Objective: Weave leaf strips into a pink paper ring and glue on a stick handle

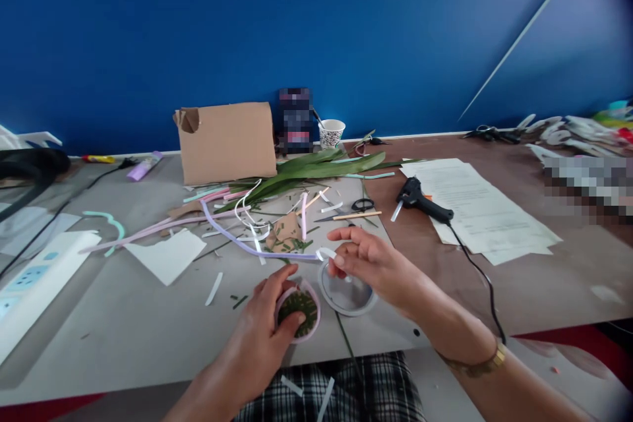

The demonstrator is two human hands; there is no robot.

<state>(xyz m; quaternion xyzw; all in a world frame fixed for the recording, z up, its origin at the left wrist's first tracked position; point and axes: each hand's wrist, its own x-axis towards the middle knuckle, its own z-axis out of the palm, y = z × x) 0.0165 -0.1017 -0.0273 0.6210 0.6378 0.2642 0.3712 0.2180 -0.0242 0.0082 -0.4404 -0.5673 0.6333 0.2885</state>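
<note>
My left hand [267,316] is wrapped round a small pink-rimmed round thing [316,297] filled with chopped green bits, its thumb lying over the top. My right hand [363,260] pinches a short curled white strip [325,253]. Its fingers are over a round, shallow, white-rimmed thing [349,312], which I cannot name for certain. A long purple strip [277,254] runs across the table and ends beside the white curl; whether they are joined I cannot tell. Small cut green pieces on a scrap of brown cardboard [284,232] lie just beyond my hands.
Behind are a cardboard box [227,145], long green leaves [316,168] and a paper cup [331,134]. A black glue gun [422,201] with a trailing cord lies beside paper sheets [487,211] at right. Scissors [362,204] and a white power strip [44,277] also lie here.
</note>
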